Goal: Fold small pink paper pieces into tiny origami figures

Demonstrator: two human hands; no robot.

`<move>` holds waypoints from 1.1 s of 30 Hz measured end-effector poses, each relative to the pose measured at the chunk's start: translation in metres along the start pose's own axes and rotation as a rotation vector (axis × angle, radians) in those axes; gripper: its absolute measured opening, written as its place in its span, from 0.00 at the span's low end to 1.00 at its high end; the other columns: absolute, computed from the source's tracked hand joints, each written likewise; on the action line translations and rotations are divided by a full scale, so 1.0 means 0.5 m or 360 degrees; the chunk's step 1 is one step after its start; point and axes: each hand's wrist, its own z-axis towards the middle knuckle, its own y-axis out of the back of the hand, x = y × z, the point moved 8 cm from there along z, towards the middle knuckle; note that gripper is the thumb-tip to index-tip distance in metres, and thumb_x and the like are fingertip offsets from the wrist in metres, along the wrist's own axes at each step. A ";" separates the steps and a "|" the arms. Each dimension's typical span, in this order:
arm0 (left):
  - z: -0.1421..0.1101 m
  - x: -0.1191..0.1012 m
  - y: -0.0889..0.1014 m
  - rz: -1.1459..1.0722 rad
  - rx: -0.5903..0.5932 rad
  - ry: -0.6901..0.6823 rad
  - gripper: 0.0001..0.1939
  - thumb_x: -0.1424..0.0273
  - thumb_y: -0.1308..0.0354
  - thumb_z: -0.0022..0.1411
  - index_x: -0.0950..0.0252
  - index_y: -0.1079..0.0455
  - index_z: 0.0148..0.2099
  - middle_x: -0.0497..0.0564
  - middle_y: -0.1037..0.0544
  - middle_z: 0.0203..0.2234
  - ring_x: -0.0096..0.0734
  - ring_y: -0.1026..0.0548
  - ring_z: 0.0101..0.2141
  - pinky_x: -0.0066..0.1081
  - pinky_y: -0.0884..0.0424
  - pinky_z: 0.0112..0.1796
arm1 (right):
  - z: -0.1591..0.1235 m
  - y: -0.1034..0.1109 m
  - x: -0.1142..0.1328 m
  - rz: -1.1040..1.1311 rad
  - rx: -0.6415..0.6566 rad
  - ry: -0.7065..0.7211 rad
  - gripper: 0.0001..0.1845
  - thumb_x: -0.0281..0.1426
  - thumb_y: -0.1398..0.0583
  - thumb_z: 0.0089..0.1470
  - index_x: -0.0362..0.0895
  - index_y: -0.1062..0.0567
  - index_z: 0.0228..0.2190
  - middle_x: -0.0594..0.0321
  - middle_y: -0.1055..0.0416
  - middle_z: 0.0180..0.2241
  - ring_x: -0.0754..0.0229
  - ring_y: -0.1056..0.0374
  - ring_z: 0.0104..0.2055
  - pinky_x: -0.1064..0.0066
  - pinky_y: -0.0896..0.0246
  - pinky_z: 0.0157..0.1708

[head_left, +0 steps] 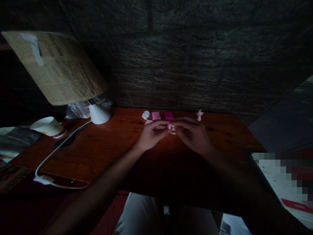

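Note:
Between the fingertips of both hands is a small pale pink piece of modelling clay [172,128], its shape partly covered by the fingers. My left hand [154,134] pinches it from the left, thumb below and fingers curled above. From the other side, my right hand [193,133] grips it with bent fingers and thumb. Behind the hands lie a white lump [146,115], a light pink square block [156,116] and a magenta square block [169,116]. Another pale pink bit [148,121] shows just beyond the left fingers. A small pink shaped figure [200,115] stands farther right.
A white-based lamp [99,114] with a newsprint-patterned shade [61,70] stands at the left. Near it are a white paper cup [49,126] and a pale cable [58,148] across the wooden table [117,137]. A dark brick wall [166,75] rises behind.

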 end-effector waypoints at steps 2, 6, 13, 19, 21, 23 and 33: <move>0.000 -0.002 0.000 -0.0009 0.0005 -0.0016 0.16 0.70 0.31 0.59 0.64 0.22 0.50 0.55 0.14 0.41 0.39 0.15 0.41 0.41 0.18 0.48 | 0.001 0.002 0.007 0.0014 0.0005 0.0037 0.17 0.26 0.41 0.59 0.52 0.17 0.44 0.58 0.19 0.45 0.51 0.23 0.48 0.55 0.29 0.48; 0.003 -0.002 0.004 0.0048 -0.0023 -0.0032 0.18 0.69 0.30 0.59 0.65 0.23 0.52 0.57 0.15 0.44 0.41 0.16 0.45 0.43 0.20 0.51 | 0.001 0.013 0.012 0.0049 -0.0068 0.0010 0.16 0.28 0.39 0.58 0.52 0.18 0.45 0.58 0.19 0.46 0.51 0.24 0.47 0.57 0.29 0.46; -0.005 -0.032 0.015 0.0355 -0.0216 -0.0237 0.19 0.71 0.32 0.60 0.65 0.25 0.55 0.58 0.18 0.51 0.40 0.16 0.45 0.41 0.18 0.49 | -0.029 0.014 -0.090 0.0604 -0.0493 -0.0864 0.10 0.41 0.35 0.55 0.48 0.20 0.35 0.61 0.21 0.32 0.57 0.27 0.32 0.65 0.33 0.31; -0.024 -0.080 0.010 0.0720 -0.0381 -0.0504 0.15 0.72 0.35 0.64 0.62 0.24 0.54 0.56 0.19 0.52 0.38 0.18 0.46 0.40 0.17 0.48 | -0.059 -0.072 -0.091 0.1541 -0.0472 -0.1462 0.28 0.41 0.25 0.38 0.49 0.25 0.41 0.64 0.21 0.35 0.65 0.31 0.27 0.73 0.41 0.24; -0.029 -0.090 0.006 0.0782 -0.0404 -0.0575 0.15 0.73 0.36 0.65 0.61 0.24 0.53 0.55 0.19 0.52 0.40 0.19 0.50 0.40 0.18 0.49 | -0.057 -0.079 -0.079 0.1662 -0.0521 -0.1470 0.31 0.39 0.24 0.36 0.50 0.25 0.43 0.66 0.22 0.35 0.66 0.32 0.27 0.73 0.40 0.25; -0.032 -0.098 0.001 0.0830 -0.0397 -0.0642 0.14 0.74 0.36 0.65 0.61 0.23 0.53 0.55 0.19 0.52 0.40 0.20 0.51 0.40 0.18 0.49 | -0.055 -0.080 -0.075 0.1737 -0.0562 -0.1468 0.32 0.37 0.24 0.35 0.51 0.25 0.44 0.68 0.22 0.35 0.67 0.34 0.25 0.73 0.39 0.26; -0.038 -0.111 -0.016 0.0983 -0.0314 -0.0879 0.16 0.77 0.36 0.65 0.63 0.22 0.54 0.57 0.18 0.52 0.37 0.19 0.52 0.39 0.21 0.54 | -0.037 -0.082 -0.056 0.1878 -0.0456 -0.1254 0.30 0.34 0.23 0.35 0.50 0.22 0.43 0.72 0.23 0.30 0.72 0.40 0.21 0.78 0.48 0.19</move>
